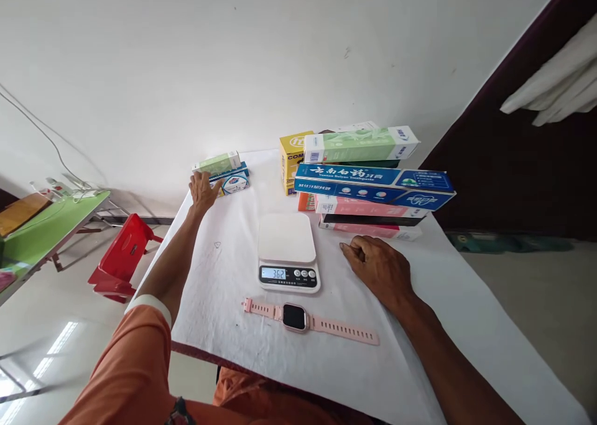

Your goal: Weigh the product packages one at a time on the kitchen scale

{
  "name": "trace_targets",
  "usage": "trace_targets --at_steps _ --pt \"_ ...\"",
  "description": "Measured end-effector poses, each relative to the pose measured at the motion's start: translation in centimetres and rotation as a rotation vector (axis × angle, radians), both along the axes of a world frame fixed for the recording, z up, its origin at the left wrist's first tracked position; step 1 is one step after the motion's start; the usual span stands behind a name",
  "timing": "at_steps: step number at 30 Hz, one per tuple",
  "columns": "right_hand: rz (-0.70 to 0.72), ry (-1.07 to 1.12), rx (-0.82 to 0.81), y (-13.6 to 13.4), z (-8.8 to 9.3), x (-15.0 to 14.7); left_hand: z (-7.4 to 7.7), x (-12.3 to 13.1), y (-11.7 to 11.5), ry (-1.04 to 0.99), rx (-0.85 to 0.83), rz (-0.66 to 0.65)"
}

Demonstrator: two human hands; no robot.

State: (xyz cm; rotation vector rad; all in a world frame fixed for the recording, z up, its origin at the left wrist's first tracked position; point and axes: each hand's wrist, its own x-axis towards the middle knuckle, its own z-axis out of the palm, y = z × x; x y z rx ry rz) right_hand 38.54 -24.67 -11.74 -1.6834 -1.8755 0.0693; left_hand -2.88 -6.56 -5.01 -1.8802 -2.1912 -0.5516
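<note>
At the far left of the table, my left hand (204, 191) lies against a small group of toothpaste boxes, fingers and thumb apart. A green-and-white box (221, 163) is on top there, with a blue-and-white box (236, 183) in front. My right hand (380, 268) rests on the cloth, fingers curled in with nothing visible in them. Between the hands stands a white digital scale (286, 238), its platform bare and its display lit with digits. Nearer me lies a pink-strapped smartwatch (295, 317), stretched out flat with its screen dark.
Behind my right hand is a pile of boxes: a blue toothpaste box (373, 185), a green-and-white box (361, 145), pink ones and a yellow box (291, 163). The wall (233, 70) borders the table's back. A red chair (124, 257) and green table (56, 232) stand left.
</note>
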Motion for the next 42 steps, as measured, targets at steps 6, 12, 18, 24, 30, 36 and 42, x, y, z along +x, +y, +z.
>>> trace_targets --at_steps 6,12,18,24,30,36,42 --pt "0.014 -0.025 0.07 0.2 -0.3 0.2 3.2 -2.0 3.9 0.09 -0.054 -0.039" --pt "0.01 -0.047 0.134 0.4 -0.7 0.4 4.7 -2.1 6.4 0.086 -0.254 -0.069" --pt "-0.016 -0.043 0.061 0.3 -0.4 0.3 5.4 -2.1 5.1 0.069 -0.191 -0.092" --pt "-0.052 -0.051 -0.027 0.2 0.4 0.0 8.2 -3.0 0.3 0.017 0.062 -0.16" --pt "-0.043 -0.04 -0.104 0.0 1.2 -0.3 8.7 0.4 -8.7 0.01 -0.009 -0.517" --pt "-0.045 -0.022 -0.102 0.0 1.3 -0.4 5.4 7.2 -14.8 -0.039 -0.167 -0.82" --pt "-0.017 0.003 -0.084 0.0 1.3 -0.2 3.6 9.9 -14.8 -0.051 -0.248 -0.813"
